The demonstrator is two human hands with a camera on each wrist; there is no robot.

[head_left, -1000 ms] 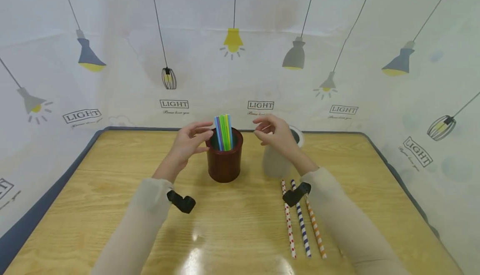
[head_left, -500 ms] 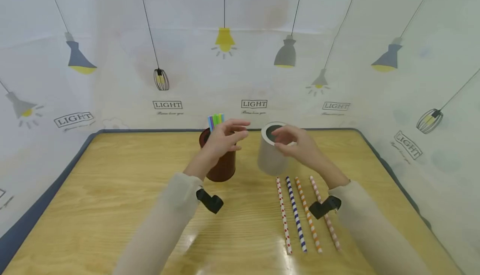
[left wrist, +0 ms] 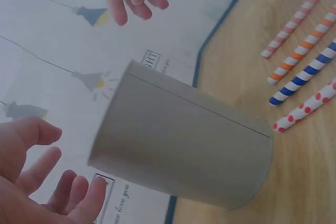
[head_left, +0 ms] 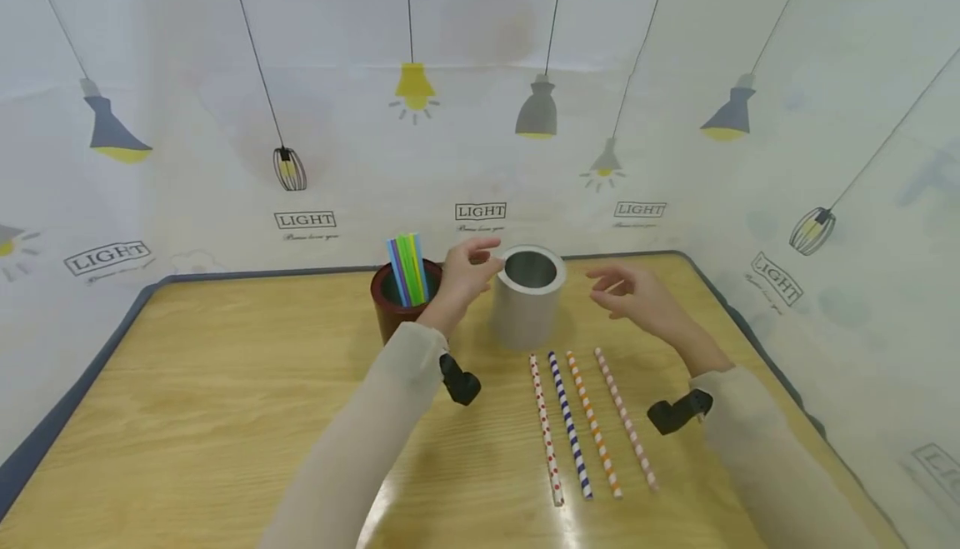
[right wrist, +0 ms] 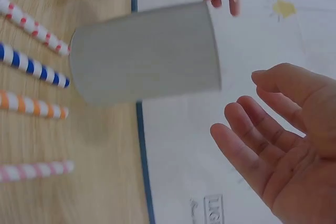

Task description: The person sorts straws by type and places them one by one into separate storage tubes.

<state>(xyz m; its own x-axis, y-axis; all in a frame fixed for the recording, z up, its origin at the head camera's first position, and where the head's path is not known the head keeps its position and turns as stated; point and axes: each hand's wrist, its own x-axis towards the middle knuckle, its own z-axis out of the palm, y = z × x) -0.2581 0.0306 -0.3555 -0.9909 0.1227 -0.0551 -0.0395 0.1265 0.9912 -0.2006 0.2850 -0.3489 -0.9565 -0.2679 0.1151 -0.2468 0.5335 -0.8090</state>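
Observation:
A light grey cylindrical holder [head_left: 527,316] stands upright with its open mouth up. My left hand [head_left: 465,274] is in the air at its left, fingertips close to the rim. To the right of the holder hovers my right hand [head_left: 633,295], apart from it. Both hands hold nothing; their fingers are loosely bent, as the left hand [left wrist: 52,182] in its wrist view and the right hand [right wrist: 289,140] in its own show. Left of these, a dark red-brown holder [head_left: 386,313] contains a bundle of bright plastic straws [head_left: 408,270], and my left hand partly covers it.
Several paper straws lie in a row on the wooden table [head_left: 225,399]: red-dotted [head_left: 546,428], blue-striped [head_left: 570,424], orange-striped [head_left: 594,424] and pink-striped [head_left: 626,420]. Behind the table hangs a pale cloth [head_left: 345,157] printed with lamps.
My left hand has moved right, from beside the red-brown holder to the grey one. The right hand has moved right, uncovering the grey holder. The head view has swung right.

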